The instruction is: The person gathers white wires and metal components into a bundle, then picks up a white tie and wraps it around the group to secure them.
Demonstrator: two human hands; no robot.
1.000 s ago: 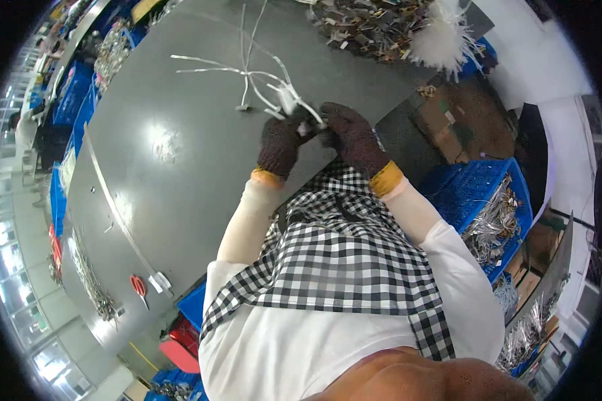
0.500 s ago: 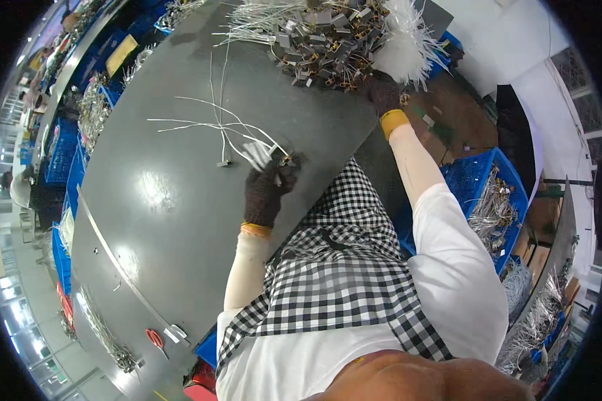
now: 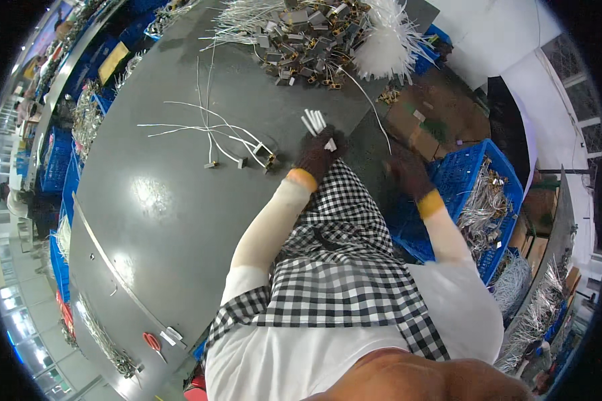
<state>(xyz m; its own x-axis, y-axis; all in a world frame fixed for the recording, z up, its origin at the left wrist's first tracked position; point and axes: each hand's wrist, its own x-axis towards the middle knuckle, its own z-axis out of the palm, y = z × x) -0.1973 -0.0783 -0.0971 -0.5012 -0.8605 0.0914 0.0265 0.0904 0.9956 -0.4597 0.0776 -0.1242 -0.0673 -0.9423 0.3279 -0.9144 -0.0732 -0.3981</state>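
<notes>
My left hand (image 3: 320, 155), in a dark glove with a yellow cuff, is closed around several short white tubes (image 3: 313, 120) at the table's near edge. My right hand (image 3: 410, 172), gloved the same way, is beyond the table's right edge, above a blue basket. A thin white wire (image 3: 371, 103) runs from the edge of the pile of grey-and-brass parts (image 3: 311, 43) down to its fingertips, which look pinched on it, though they are dark and blurred. Left of my left hand, several white wires with small metal-ended parts (image 3: 266, 160) lie crossed on the grey table (image 3: 180, 227).
A bundle of clear-white strands (image 3: 389, 53) lies beside the pile. The blue basket (image 3: 508, 194) of wired parts stands at right. Red scissors (image 3: 152, 341), a long pale strip (image 3: 117, 274) and a wire bundle (image 3: 104, 337) lie at the near left. Blue bins (image 3: 58, 160) line the far left.
My left hand has moved right, away from the crossed wires, with the white tubes. My right hand has come back from the pile toward me, a wire now stretching between them. Another small part lies among the crossed wires.
</notes>
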